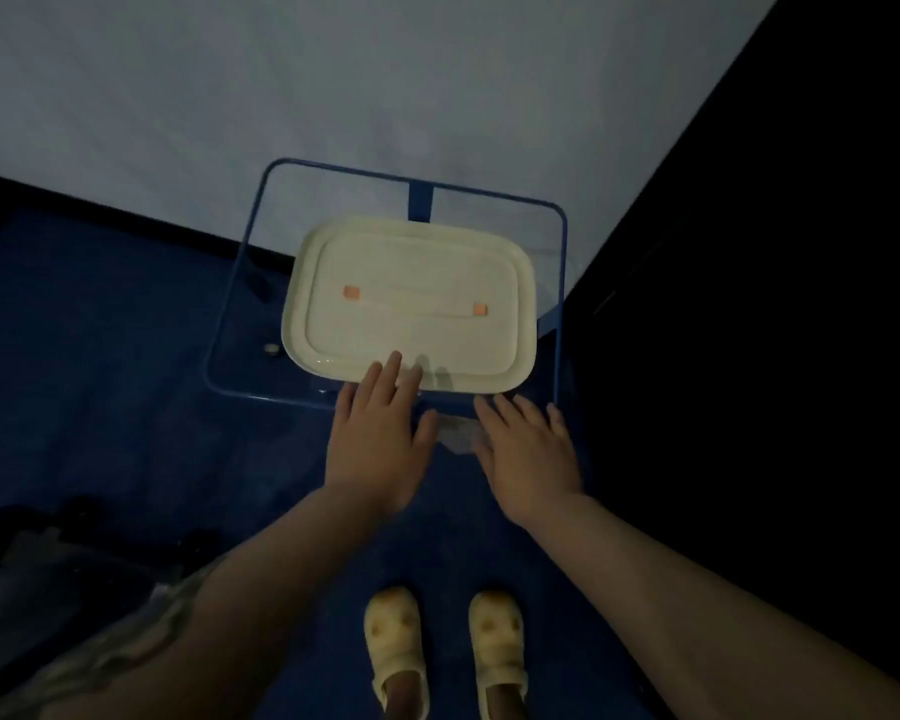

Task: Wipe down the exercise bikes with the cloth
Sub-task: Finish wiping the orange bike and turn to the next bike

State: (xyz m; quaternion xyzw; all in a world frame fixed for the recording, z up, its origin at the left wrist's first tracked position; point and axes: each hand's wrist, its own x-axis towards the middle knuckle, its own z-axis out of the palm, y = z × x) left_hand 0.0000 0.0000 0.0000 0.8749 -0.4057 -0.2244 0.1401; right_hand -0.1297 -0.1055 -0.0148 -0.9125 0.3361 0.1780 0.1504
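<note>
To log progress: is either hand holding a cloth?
No: left hand and right hand are open and empty near the cream rectangular lid.

a lidded container [409, 304] sits on a glass-topped stand [240, 283] — wall [333, 96] behind, shoes [396, 636] before it.

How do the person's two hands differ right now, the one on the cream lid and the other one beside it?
The left hand reaches farther forward, its fingertips over the near edge of the cream lid; the right hand stops short of the lid, near the blue frame. The left hand's fingers lie closer together; the right hand's spread a little wider. Both are open, palm down, and hold nothing; no cloth is in sight.
</note>
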